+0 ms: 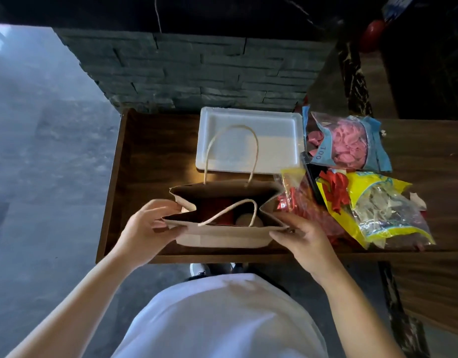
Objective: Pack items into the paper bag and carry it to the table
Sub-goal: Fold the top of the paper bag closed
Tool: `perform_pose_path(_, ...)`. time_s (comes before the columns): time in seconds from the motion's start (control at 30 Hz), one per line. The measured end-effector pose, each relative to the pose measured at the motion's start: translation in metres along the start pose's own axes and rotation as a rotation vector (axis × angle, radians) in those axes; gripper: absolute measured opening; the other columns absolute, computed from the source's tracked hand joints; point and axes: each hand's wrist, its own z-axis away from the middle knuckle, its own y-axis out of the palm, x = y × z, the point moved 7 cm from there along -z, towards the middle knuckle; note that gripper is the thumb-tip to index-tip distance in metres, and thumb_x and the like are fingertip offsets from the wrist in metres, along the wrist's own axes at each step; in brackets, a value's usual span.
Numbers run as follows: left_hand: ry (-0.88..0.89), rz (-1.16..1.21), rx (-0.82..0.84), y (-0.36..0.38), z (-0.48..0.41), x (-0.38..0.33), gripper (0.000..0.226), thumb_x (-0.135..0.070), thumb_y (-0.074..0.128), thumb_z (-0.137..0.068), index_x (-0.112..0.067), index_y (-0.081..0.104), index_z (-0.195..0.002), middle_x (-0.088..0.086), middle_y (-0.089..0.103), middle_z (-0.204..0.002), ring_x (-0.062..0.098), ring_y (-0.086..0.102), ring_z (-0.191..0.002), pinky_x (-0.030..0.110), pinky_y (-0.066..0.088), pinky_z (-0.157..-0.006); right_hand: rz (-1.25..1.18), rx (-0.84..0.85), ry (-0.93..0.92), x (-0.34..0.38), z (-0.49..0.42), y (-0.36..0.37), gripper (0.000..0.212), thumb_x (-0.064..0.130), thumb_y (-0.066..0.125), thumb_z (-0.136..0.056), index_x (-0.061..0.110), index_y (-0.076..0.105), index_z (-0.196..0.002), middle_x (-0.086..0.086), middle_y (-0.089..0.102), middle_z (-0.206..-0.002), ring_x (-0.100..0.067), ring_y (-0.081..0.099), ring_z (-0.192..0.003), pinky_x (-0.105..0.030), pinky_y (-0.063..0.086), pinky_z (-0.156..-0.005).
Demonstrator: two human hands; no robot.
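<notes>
A: What sits nearest the front edge of the worktop?

B: The paper bag, upright and open at the top, right by that edge. Its long axis runs left to right, so each short end faces one hand.

A: And the hands?

B: The left hand pinches the bag's left rim, thumb on the near panel and fingers at the folded gusset. The right hand grips the right end of the rim the same way. Both are closed on the paper bag, spreading its mouth.

A: Anything inside?

B: Something red and something pale and rounded at the bottom; too dim to name. The near handle flops across the opening, the far handle stands up.

A: What is left to pack?

B: Probably the packets towards the right. A yellow balloon packet lies just beside the bag's right end, overlapping a clear packet of red balloons. Behind them, a blue packet of pink balloons.

A: So which hand goes?

B: The right, I'd say; the packets lie directly to its right, close by, while the left can keep the bag steady.

A: And at the far edge?

B: A white foam tray, behind the bag, against the stone wall.
</notes>
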Motion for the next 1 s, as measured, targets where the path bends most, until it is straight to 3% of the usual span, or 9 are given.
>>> perform_pose_path(0.13, 0.089, 0.069, -0.047, -0.006, -0.018, -0.016, 0.051, -0.025, 0.080, -0.074, -0.030, 0.058, -0.120, -0.009, 0.051, -0.135, 0.014, 0.058, -0.118, 0.032, 0.058, -0.083, 0.102, -0.045, -0.139, 0.011, -0.012, -0.008, 0.045, 0.015, 0.084, -0.072, 0.046, 0.072, -0.101, 0.014, 0.055, -0.135, -0.002, 0.050, -0.127, -0.018, 0.045, -0.100)
perform_pose_path(0.3, -0.092, 0.244, -0.070, 0.012, -0.040, -0.016, 0.074, -0.046, 0.074, -0.069, -0.027, 0.039, -0.132, -0.004, 0.068, -0.109, 0.013, 0.066, -0.101, 0.025, 0.057, -0.073, -0.207, -0.178, -0.001, 0.007, -0.042, -0.010, 0.060, 0.012, 0.087, -0.066, 0.025, 0.050, -0.111, 0.003, 0.067, -0.109, -0.006, 0.068, -0.100, -0.022, 0.057, -0.077)
perform_pose_path(0.43, -0.063, 0.306, -0.010, 0.013, -0.030, -0.018, 0.061, -0.047, 0.071, -0.071, -0.029, 0.054, -0.127, -0.005, 0.070, -0.110, 0.016, 0.065, -0.106, 0.025, 0.059, -0.073, -0.088, -0.086, 0.030, 0.011, -0.044, -0.005, 0.046, 0.029, 0.087, -0.060, 0.037, 0.067, -0.100, 0.022, 0.073, -0.099, -0.003, 0.067, -0.097, -0.015, 0.056, -0.071)
perform_pose_path(0.5, -0.028, 0.317, 0.027, 0.017, -0.021, -0.018, 0.056, -0.039, 0.072, -0.075, -0.030, 0.056, -0.127, -0.004, 0.068, -0.115, 0.018, 0.061, -0.113, 0.033, 0.059, -0.083, -0.071, -0.020, 0.048, 0.009, -0.038, -0.002, 0.060, 0.031, 0.088, -0.058, 0.043, 0.067, -0.112, 0.029, 0.069, -0.109, 0.003, 0.062, -0.107, -0.018, 0.054, -0.082)
perform_pose_path(0.63, -0.065, 0.461, -0.035, 0.017, -0.002, -0.005, 0.086, -0.017, 0.080, -0.071, -0.033, 0.037, -0.145, -0.002, 0.055, -0.137, 0.017, 0.054, -0.124, 0.040, 0.052, -0.097, -0.036, -0.029, 0.054, 0.001, -0.019, -0.013, 0.097, 0.041, 0.093, -0.051, 0.042, 0.050, -0.138, 0.016, 0.051, -0.144, -0.001, 0.044, -0.132, -0.034, 0.040, -0.106)
perform_pose_path(0.77, -0.045, 0.525, -0.051, 0.019, 0.009, -0.004, 0.078, -0.023, 0.083, -0.060, -0.029, 0.054, -0.132, 0.002, 0.065, -0.123, 0.021, 0.063, -0.114, 0.029, 0.059, -0.082, -0.114, 0.059, 0.002, 0.007, -0.001, -0.013, 0.074, 0.055, 0.086, -0.060, 0.042, 0.058, -0.128, 0.017, 0.061, -0.132, -0.005, 0.054, -0.125, -0.036, 0.045, -0.102)
perform_pose_path(0.87, -0.002, 0.486, -0.008, 0.017, 0.004, -0.013, 0.062, -0.016, 0.080, -0.073, -0.024, 0.056, -0.129, 0.006, 0.065, -0.123, 0.026, 0.062, -0.114, 0.042, 0.057, -0.090, -0.384, 0.051, 0.026, 0.010, -0.008, -0.009, 0.054, 0.052, 0.075, -0.076, 0.039, 0.062, -0.127, 0.006, 0.066, -0.129, -0.013, 0.059, -0.123, -0.038, 0.048, -0.099)
perform_pose_path(0.93, 0.010, 0.465, -0.029, 0.007, -0.002, -0.024, 0.040, -0.024, 0.065, -0.086, -0.022, 0.060, -0.126, 0.006, 0.065, -0.125, 0.026, 0.060, -0.117, 0.055, 0.049, -0.099, -0.271, -0.120, 0.054, 0.008, -0.019, -0.018, 0.049, 0.038, 0.076, -0.081, 0.044, 0.061, -0.128, 0.008, 0.065, -0.128, -0.011, 0.059, -0.120, -0.035, 0.051, -0.095)
perform_pose_path(1.0, 0.028, 0.384, -0.199, -0.015, -0.006, -0.044, 0.044, -0.044, 0.051, -0.086, -0.021, 0.062, -0.122, 0.002, 0.065, -0.123, 0.020, 0.058, -0.116, 0.052, 0.047, -0.101, 0.000, -0.202, 0.042, 0.008, -0.030, -0.025, 0.055, 0.020, 0.073, -0.085, 0.045, 0.057, -0.131, 0.012, 0.060, -0.131, -0.009, 0.058, -0.115, -0.029, 0.051, -0.089)
